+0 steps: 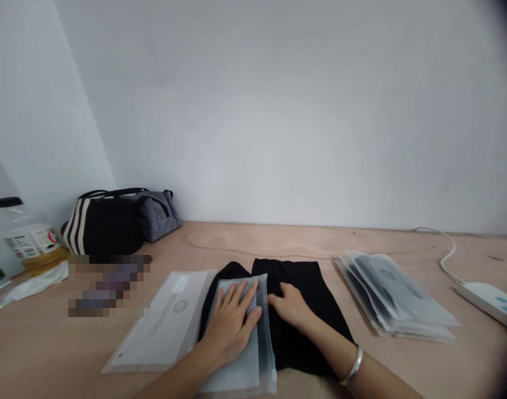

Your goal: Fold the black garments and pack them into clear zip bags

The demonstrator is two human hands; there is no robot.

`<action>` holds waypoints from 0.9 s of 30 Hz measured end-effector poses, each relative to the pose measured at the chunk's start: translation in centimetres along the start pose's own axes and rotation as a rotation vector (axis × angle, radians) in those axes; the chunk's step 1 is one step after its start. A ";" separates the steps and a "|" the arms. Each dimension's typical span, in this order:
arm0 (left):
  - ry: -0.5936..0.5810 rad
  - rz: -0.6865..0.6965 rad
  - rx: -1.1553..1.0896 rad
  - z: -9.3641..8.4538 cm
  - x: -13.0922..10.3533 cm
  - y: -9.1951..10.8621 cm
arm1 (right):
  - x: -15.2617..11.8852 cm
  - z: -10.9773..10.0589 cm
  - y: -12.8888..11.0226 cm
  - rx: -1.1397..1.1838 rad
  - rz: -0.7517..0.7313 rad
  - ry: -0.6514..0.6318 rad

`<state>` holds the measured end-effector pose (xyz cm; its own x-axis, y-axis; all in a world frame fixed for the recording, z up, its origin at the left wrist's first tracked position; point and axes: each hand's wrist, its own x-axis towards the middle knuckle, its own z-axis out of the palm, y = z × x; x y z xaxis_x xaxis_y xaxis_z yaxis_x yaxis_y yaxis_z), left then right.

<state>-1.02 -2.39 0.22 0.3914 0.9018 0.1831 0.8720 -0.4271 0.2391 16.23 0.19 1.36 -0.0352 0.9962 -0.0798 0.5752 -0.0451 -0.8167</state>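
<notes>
My left hand [232, 324] lies flat with its fingers spread on a frosted zip bag [237, 377], which has a pale panel and a slider at its lower right corner. Under the bag, black cloth [315, 332] is spread on the table and shows on both sides. My right hand [293, 306] is closed, its fingers curled against the cloth beside the bag's right edge; what they grip, if anything, is hidden. Left of the bag lies another frosted bag [166, 321] with a printed logo and a white insert.
A stack of frosted zip bags [403, 299] with dark contents lies to the right. Beyond it are a white power strip [490, 302] and its cord. Two striped bags [112, 224], a bottle of yellow liquid [33, 244] and a blurred-out item [112, 285] occupy the left.
</notes>
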 end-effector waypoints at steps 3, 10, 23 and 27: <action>-0.054 0.010 0.030 0.3 -0.1 0.0 | -0.1 -3.3 1.8 -0.017 0.044 0.105; -0.053 0.015 0.071 0.3 -0.4 0.3 | 2.4 -9.2 5.1 -0.091 0.103 0.244; 0.128 -0.158 -0.083 -1.7 -0.2 -1.5 | -0.1 -5.3 4.0 -0.893 -0.269 0.148; 0.186 -0.196 -0.288 -2.7 0.4 -3.1 | 0.3 -4.1 5.5 -0.952 -0.205 0.117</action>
<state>-4.40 -0.90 2.08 0.1422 0.9520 0.2710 0.7965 -0.2726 0.5397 22.72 0.53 -0.81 -0.1567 0.9814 0.1112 0.9875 0.1579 -0.0017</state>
